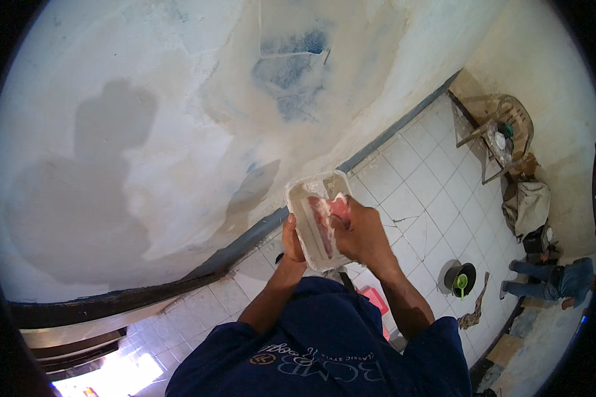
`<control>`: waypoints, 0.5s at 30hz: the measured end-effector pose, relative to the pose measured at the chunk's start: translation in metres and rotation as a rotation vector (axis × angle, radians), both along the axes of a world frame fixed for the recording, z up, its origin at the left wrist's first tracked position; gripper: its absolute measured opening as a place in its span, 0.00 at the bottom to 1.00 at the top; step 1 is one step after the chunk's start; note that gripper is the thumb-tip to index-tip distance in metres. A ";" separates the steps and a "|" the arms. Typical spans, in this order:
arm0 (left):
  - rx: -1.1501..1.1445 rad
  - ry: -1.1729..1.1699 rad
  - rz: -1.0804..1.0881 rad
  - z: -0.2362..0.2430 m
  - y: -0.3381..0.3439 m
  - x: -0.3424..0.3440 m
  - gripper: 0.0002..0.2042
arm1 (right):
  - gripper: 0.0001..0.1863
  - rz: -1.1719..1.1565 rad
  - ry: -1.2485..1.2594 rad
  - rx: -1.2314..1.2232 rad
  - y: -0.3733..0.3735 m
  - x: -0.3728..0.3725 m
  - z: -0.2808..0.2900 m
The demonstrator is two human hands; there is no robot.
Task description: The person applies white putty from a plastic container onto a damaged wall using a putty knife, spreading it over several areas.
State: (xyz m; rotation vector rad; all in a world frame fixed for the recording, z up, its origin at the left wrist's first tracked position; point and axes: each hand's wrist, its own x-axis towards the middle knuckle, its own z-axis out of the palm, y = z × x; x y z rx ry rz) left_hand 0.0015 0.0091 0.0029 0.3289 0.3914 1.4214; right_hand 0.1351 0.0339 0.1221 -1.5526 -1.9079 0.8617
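Note:
My left hand (293, 243) grips the left side of a white, putty-smeared rectangular tray (294, 200), held out in front of my chest. My right hand (365, 237) is closed round a red putty spreader (322, 223), whose broad blade is inside the tray. Whitish putty coats parts of the spreader and the tray walls. My right fingers partly hide the spreader's grip. Ahead stands a pale wall (198, 139) with a rough, patched area (291, 79) showing blue-grey spots.
On the tiled floor (420, 169) to the right are a dark bucket (449, 279) with a green dipper (461, 283) and a crumpled cloth (471, 319). A cluttered chair (522, 126) and a pale sack (531, 200) stand at the far right. Another person (573, 278) is by the right wall.

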 end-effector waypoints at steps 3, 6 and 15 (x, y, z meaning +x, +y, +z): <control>0.001 0.006 0.010 0.007 -0.001 0.002 0.34 | 0.14 0.029 0.055 0.017 0.001 0.000 -0.002; -0.008 0.014 0.020 0.003 0.000 0.000 0.34 | 0.13 0.030 0.030 0.019 -0.004 -0.005 0.000; -0.101 0.013 0.092 0.006 -0.001 0.001 0.31 | 0.14 -0.010 0.007 0.014 0.001 -0.003 0.000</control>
